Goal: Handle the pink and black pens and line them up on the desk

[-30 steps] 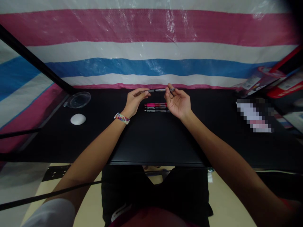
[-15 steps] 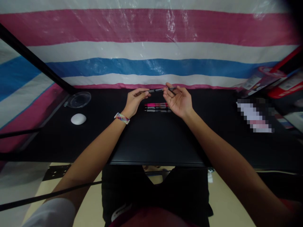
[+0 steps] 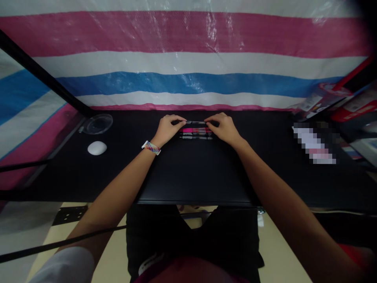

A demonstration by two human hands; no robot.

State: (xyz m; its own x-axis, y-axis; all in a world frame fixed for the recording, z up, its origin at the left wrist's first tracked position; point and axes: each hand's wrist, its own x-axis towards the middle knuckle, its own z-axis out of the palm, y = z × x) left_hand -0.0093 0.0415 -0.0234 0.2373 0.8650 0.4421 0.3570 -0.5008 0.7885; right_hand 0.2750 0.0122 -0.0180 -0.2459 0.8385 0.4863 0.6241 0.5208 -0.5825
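A dark, partly clear pen point(image 3: 195, 122) lies crosswise between my hands, just beyond the other pens. My left hand point(image 3: 168, 127) pinches its left end between thumb and fingers. At the other end, the fingertips of my right hand point(image 3: 224, 127) close on the pen. Nearer to me, pink-and-red pens point(image 3: 193, 130) lie side by side on the black table point(image 3: 194, 169). Closest of the row is a black-and-clear pen point(image 3: 194, 137), parallel to them. My right fingers partly cover the right ends of the pink pens.
A white, egg-shaped object point(image 3: 97, 148) and a clear round lid point(image 3: 99, 124) lie at the left. A clear tub with a red rim point(image 3: 322, 100) stands at the back right, near a blurred-out packet point(image 3: 315, 143). Striped sheeting point(image 3: 182, 82) hangs behind the table.
The pen has come down and toward me, from above the row to just behind it. My right hand has turned from palm-up with spread fingers to pinching the pen's right end.
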